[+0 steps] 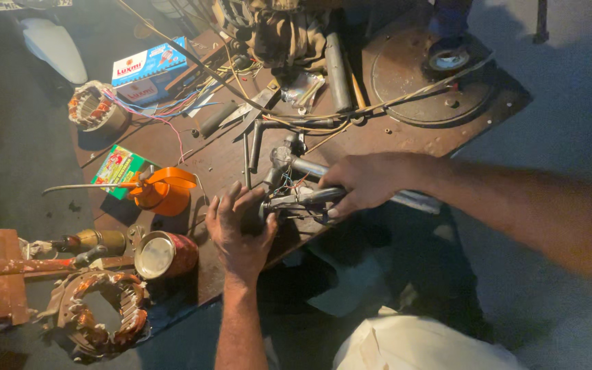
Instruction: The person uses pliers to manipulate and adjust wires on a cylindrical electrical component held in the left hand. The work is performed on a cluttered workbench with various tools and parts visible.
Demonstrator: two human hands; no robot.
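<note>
Steadiness matters: right hand (368, 181) should keep its fingers closed on the metal tube (310, 195) while left hand (241, 226), at nine o'clock of it, grips the wired end (272, 205).

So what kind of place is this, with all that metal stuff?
Probably a small motor repair workshop. Copper-wound motor coils lie on a worn, rusty table, beside an orange oil can. Both the left hand and the right hand grip a wired metal part.
</note>
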